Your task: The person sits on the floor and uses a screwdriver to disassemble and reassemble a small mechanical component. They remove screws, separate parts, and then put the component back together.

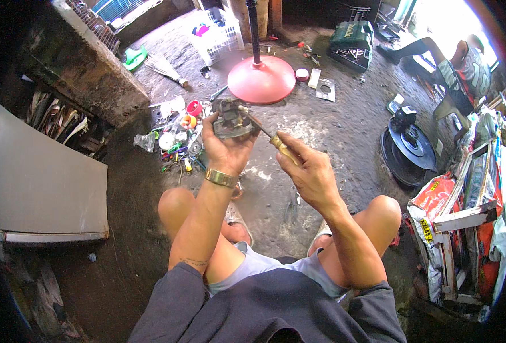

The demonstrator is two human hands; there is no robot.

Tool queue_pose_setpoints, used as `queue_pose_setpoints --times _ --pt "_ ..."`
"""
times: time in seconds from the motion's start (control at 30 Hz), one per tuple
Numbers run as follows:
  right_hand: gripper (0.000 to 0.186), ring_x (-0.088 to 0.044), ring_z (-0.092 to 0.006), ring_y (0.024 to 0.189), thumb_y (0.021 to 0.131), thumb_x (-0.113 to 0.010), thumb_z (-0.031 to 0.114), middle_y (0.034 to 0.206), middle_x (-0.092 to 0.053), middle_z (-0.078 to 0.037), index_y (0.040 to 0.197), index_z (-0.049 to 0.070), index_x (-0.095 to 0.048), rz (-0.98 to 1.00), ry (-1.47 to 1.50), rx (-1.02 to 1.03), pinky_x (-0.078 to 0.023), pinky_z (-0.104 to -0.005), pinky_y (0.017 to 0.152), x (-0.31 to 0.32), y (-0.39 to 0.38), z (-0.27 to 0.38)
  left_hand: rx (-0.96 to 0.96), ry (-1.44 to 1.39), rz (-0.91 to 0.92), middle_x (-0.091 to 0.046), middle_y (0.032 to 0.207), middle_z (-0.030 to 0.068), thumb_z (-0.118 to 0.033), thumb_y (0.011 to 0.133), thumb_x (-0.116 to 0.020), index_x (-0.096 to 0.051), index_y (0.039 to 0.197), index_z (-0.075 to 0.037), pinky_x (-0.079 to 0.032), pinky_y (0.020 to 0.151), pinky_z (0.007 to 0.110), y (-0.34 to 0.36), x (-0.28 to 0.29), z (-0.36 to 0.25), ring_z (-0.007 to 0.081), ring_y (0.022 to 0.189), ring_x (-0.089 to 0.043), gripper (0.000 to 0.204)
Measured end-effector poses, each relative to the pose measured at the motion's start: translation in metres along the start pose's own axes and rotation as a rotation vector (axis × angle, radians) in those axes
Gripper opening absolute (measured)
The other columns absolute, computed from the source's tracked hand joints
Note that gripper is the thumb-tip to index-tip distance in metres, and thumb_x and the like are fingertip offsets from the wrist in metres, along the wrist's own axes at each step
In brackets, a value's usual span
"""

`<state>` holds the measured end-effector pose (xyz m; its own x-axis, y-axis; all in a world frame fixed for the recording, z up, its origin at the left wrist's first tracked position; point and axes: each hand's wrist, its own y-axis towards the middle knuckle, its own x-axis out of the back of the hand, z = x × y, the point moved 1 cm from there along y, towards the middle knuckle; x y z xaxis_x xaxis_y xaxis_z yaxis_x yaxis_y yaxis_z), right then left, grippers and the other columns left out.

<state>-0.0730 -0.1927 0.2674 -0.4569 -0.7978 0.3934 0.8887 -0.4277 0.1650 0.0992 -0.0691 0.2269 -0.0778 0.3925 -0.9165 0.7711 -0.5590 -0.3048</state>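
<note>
My left hand (pixel 225 150) is raised in front of me, its fingers wrapped round a dark, grimy metal part (pixel 232 121) that looks like a small electric motor. In my right hand (pixel 316 180) is a screwdriver (pixel 285 150) with a yellowish handle. Its shaft slants up and left, and the end meets the upper right side of the metal part. Whether the tip sits in a screw is too small to tell. Just beyond both hands stands a round pink base (pixel 261 79) with a black pole rising from it.
Tools and small parts (pixel 176 137) lie heaped left of my hands. A white basket (pixel 216 40), broom (pixel 164 68) and green toolbox (pixel 352 43) are farther off. Black round fan parts (pixel 410 146) lie at right, near a seated person (pixel 470 68). A grey panel (pixel 47 177) stands left, sacks (pixel 436 200) right.
</note>
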Motion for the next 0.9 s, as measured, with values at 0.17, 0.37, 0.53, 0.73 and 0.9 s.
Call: queue_pose_setpoints --times 0.17,0.37,0.53,0.73,0.9 --pt "0.044 -0.07 -0.0351 0.113 0.094 -0.067 0.021 0.122 -0.069 -0.024 0.135 0.005 -0.064 0.004 -0.014 -0.018 -0.053 -0.0403 0.095 0.003 0.002 -0.001 0.023 -0.007 0.044 -0.068 0.116 0.0188 -0.04 0.092 -0.061 -0.063 0.123 -0.003 -0.053 0.101 0.054 -0.002 -0.001 0.004 0.0362 0.108 -0.064 0.048" --pt "0.044 -0.07 -0.0344 0.112 0.095 -0.067 0.021 0.12 -0.07 -0.023 0.135 0.004 -0.063 -0.003 -0.016 -0.013 -0.053 -0.0396 0.096 0.001 0.001 -0.001 -0.002 0.047 0.06 -0.07 0.115 0.0158 -0.039 0.092 -0.061 -0.064 0.122 -0.006 -0.054 0.098 0.054 -0.005 -0.001 0.003 0.033 0.106 -0.066 0.045" --pt "0.043 -0.068 -0.0186 0.07 0.097 -0.067 0.024 0.092 -0.073 -0.01 0.136 0.004 -0.063 0.116 0.39 -0.318 -0.054 -0.03 0.065 0.0 0.007 -0.009 -0.208 0.336 0.223 -0.072 0.111 0.0158 -0.032 0.093 -0.058 -0.064 0.119 -0.003 -0.058 0.089 0.052 0.001 0.005 -0.004 0.0307 0.097 -0.07 0.039" --pt "0.049 -0.046 -0.0035 0.054 0.098 -0.069 0.03 0.081 -0.061 0.002 0.142 0.011 -0.06 0.205 0.479 -0.468 -0.039 -0.0229 0.045 0.007 0.002 -0.04 -0.246 0.572 0.322 -0.075 0.102 0.0124 -0.03 0.095 -0.057 -0.067 0.111 0.0 -0.059 0.076 0.041 0.004 0.017 0.009 0.0238 0.083 -0.072 0.036" --pt "0.047 -0.069 -0.0404 0.077 0.087 -0.071 0.018 0.1 -0.066 -0.016 0.134 0.016 -0.064 -0.024 -0.493 0.225 -0.057 -0.048 0.065 0.016 -0.006 -0.016 -0.153 0.492 0.226 -0.074 0.107 0.0124 -0.034 0.097 -0.052 -0.063 0.122 -0.003 -0.06 0.078 0.048 -0.002 0.022 0.004 0.026 0.085 -0.072 0.041"
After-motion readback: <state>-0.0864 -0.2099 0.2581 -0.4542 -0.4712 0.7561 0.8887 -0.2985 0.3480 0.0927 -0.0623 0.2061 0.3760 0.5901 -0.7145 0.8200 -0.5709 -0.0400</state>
